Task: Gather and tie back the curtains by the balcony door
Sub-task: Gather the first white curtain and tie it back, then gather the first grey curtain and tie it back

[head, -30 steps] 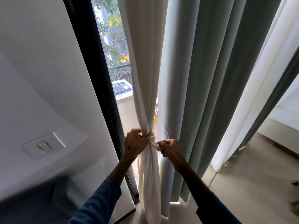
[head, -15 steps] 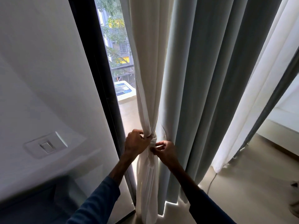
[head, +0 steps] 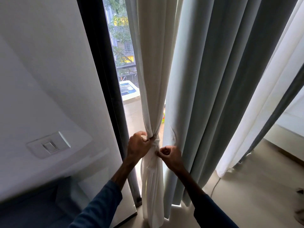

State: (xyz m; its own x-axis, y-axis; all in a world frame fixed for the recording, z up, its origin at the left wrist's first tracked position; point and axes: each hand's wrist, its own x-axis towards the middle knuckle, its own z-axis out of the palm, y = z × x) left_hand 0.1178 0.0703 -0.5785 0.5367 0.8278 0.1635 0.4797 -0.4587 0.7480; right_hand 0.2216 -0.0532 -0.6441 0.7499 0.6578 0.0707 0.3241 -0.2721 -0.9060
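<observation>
Curtains [head: 197, 112]: 2 layers by the balcony door.

Biggest is the grey drape [head: 230, 71]. It fills 12–3 o'clock of the view and hangs loose in deep folds, not gathered yet. Looks thick, heavy-ish and soft, so it prob needs a full-arm sweep, then a grip round the whole bunch at mid-height.

White sheer [head: 153, 63] runs 12→6 o'clock thru centre, at 9 o'clock of the drape, beside the dark door frame [head: 102, 79]. It's bunched into a rope and cinched mid-height. Light, thin, limp, prob a bit slippery, so the wrap may creep loose. Best hold is right at the cinch, w/ the tails kept taut.

Both forearms come up from 6 o'clock in dark sleeves, wrists converging on the cinch.

- **Left hand** [head: 138, 145]: at 9 o'clock of the knot [head: 156, 143], fingers curled round the gathered sheer.
- **Right hand** [head: 169, 155]: at 4 o'clock of the knot, clenched, pinching white fabric just below it. Can't tell if that's a separate tie strip or the sheer's own tail.

Knot is small. Looks wrapped but not fully snugged, imo.
</observation>
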